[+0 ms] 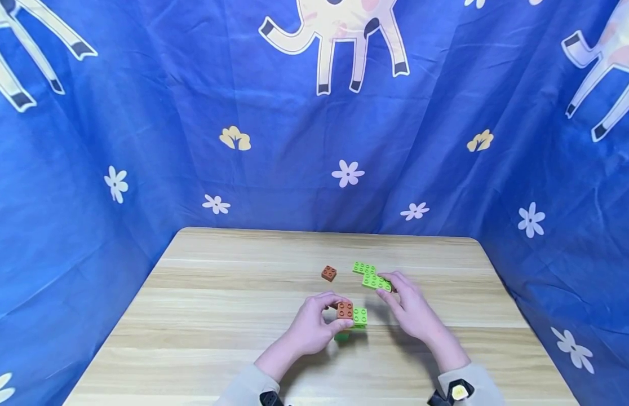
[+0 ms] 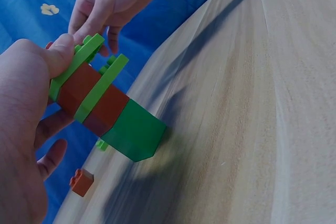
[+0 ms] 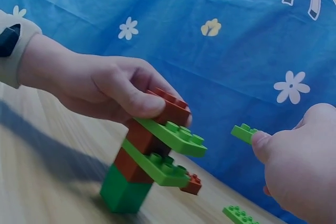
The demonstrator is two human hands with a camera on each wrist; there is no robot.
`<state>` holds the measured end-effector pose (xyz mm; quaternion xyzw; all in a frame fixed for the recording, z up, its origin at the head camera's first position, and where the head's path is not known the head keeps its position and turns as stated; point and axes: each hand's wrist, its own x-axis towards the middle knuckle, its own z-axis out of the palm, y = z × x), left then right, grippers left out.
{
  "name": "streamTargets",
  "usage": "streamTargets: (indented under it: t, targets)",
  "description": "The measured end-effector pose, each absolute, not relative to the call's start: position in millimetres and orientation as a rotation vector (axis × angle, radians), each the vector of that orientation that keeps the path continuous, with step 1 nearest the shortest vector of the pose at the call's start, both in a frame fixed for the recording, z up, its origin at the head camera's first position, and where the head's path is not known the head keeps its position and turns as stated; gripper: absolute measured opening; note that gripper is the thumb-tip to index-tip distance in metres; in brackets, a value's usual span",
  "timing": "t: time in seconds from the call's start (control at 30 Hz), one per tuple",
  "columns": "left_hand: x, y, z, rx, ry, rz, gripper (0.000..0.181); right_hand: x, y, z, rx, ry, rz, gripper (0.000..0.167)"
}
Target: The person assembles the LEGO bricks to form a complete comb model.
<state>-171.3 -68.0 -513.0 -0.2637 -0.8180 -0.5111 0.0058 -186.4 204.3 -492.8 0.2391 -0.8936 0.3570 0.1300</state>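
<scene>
I find both hands at work over the wood-grain worktop (image 1: 218,316), well in from its left and right edges. My left hand (image 1: 309,327) is closed around the top brown brick (image 1: 345,310) of a tower (image 3: 140,153), thumb on 1 side and fingers on the other. The tower stands about midway between the left and right edges, its base at the worktop surface; full contact there I cannot confirm. From the bottom up I count 1 dark green block (image 2: 135,131), 1 brown brick, 1 light green plate, 1 brown brick, 1 light green plate and the top brown brick. Both plates jut out on the same side, towards my right hand (image 1: 408,307). That hand is partly closed, pinching a loose green plate (image 1: 375,282) between thumb and fingers, raised clear of the worktop. A bit of brown shows beside its fingers; whether it is held I cannot tell. Beyond, nearer the far edge, lie a second green plate (image 1: 362,267) and, to its left, a single brown brick (image 1: 328,273), studs up. A blue backdrop (image 1: 294,186) hangs behind the far edge.
</scene>
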Motion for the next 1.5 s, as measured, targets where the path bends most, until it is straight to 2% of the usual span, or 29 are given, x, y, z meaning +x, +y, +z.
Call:
streamTargets:
  t: [0.63, 1.07, 1.5]
  targets:
    - [-172, -67, -513, -0.812, -2.558, -1.632, 0.029, -167, 185, -487, 0.767, -2.594, 1.045, 0.041]
    - [-172, -68, -515, -0.798, -2.567, -1.656, 0.035, -152, 169, -479, 0.824, -2.584, 1.064, 0.039]
    - [-171, -68, -515, -0.794, -2.570, -1.646, 0.026, -150, 167, -486, 0.919, -2.543, 0.940, 0.033]
